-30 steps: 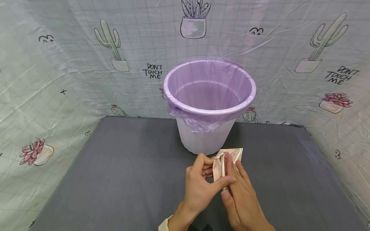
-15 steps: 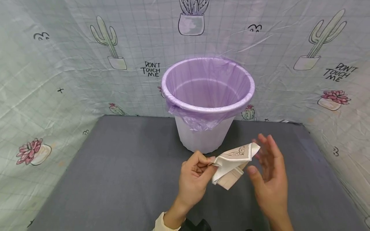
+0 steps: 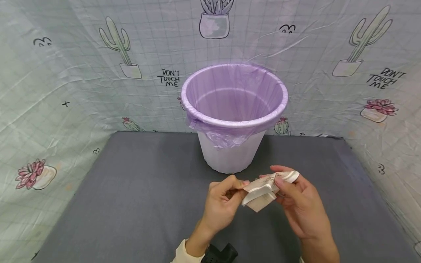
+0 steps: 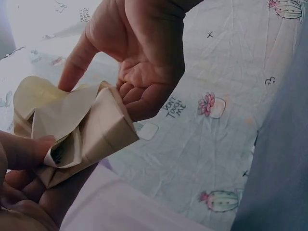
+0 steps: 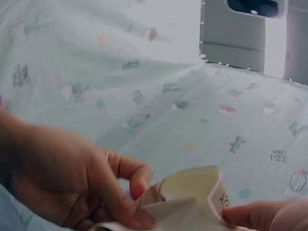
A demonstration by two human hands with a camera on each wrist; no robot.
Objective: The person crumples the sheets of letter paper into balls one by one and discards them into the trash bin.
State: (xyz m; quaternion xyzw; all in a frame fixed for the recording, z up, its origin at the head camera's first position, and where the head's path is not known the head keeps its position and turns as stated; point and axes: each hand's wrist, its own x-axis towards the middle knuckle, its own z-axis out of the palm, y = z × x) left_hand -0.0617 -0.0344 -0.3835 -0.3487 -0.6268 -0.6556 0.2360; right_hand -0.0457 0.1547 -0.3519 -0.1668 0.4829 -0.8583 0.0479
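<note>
Between my hands is a crumpled, partly flattened paper cup (image 3: 258,204), beige with a brown swirl print. My left hand (image 3: 221,202) pinches its left end between thumb and fingers in the head view. At the other end, my right hand (image 3: 307,206) holds it, thumb on top and some fingers behind. The right wrist view shows the squashed paper cup (image 5: 192,185) with its pale inner side exposed. Creases and a folded flap mark the paper cup (image 4: 103,125) in the left wrist view. The hands and cup are in front of the bin, apart from it.
A white waste bin (image 3: 227,155) with a purple bag liner (image 3: 234,91) stands upright behind the hands on the dark grey table (image 3: 148,190). Cloth printed with cacti (image 3: 154,47) encloses the back and sides. A black strap-like device (image 3: 218,254) shows near my left wrist.
My right hand drew away from the paper cup to the right, then came back and took hold of its right end. The left hand kept its grip; the cup turned more sideways.
</note>
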